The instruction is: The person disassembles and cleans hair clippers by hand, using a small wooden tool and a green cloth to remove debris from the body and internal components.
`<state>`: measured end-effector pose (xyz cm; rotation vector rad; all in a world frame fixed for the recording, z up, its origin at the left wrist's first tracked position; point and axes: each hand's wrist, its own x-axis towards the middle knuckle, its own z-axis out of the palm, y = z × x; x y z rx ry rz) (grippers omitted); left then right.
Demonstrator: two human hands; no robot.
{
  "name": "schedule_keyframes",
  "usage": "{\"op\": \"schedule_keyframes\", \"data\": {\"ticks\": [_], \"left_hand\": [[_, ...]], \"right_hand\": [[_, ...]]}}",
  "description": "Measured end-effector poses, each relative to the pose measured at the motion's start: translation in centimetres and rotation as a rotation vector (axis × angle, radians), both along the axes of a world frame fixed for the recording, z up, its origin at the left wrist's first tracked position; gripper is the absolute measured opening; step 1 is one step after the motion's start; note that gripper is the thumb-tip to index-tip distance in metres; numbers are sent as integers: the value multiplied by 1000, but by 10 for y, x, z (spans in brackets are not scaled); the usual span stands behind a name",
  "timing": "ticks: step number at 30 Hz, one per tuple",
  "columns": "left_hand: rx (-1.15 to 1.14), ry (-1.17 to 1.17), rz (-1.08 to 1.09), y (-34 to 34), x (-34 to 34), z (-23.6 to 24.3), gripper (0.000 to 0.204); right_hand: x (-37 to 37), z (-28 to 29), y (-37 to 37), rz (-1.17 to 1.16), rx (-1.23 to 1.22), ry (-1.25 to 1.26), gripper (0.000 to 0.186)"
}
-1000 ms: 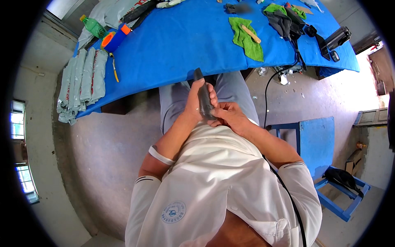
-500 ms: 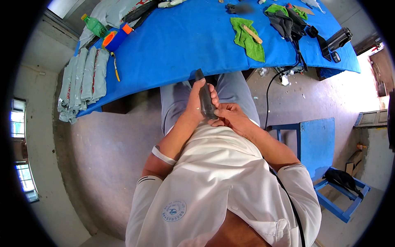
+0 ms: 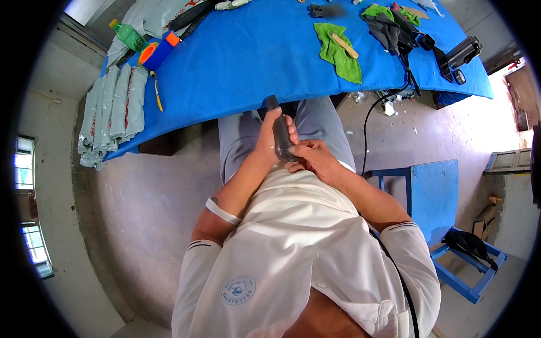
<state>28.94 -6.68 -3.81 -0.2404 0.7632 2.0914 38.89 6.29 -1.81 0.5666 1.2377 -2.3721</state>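
My left hand [image 3: 266,136] is wrapped around a long, dark grey, smooth object [image 3: 279,129], held slanting with its narrower upper tip near the front edge of the blue-covered table [image 3: 214,67]. My right hand [image 3: 315,155] is closed at the object's lower end, thumb against it and the other fingers curled, partly hidden underneath. Both hands are low over my lap, just above my white shirt.
On the table: grey plastic packages [image 3: 112,101], green bottle [image 3: 127,36], blue-orange tape roll [image 3: 158,50], green cloth [image 3: 344,65] with wooden stick [image 3: 345,45], dark cloths [image 3: 383,31], black device [image 3: 462,56]. A cable hangs rightward; a blue stool [image 3: 434,197] stands right.
Both hands keep hold of the dark object in nearly the same place; only a slight shift of the fingers and arms shows.
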Motion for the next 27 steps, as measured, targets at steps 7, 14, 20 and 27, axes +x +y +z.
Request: {"op": "schedule_keyframes", "data": {"ticks": [7, 14, 20, 27], "left_hand": [[-8, 27, -10, 0, 0, 1, 41], [-92, 44, -2, 3, 1, 6, 40], [-5, -11, -5, 3, -1, 3, 40], [-20, -20, 4, 2, 0, 5, 39]], "right_hand": [[-1, -4, -3, -8, 68, 3, 33], [-2, -6, 0, -7, -12, 28, 34], [5, -15, 11, 13, -198, 91, 29], [1, -5, 7, 7, -129, 33, 30]]}}
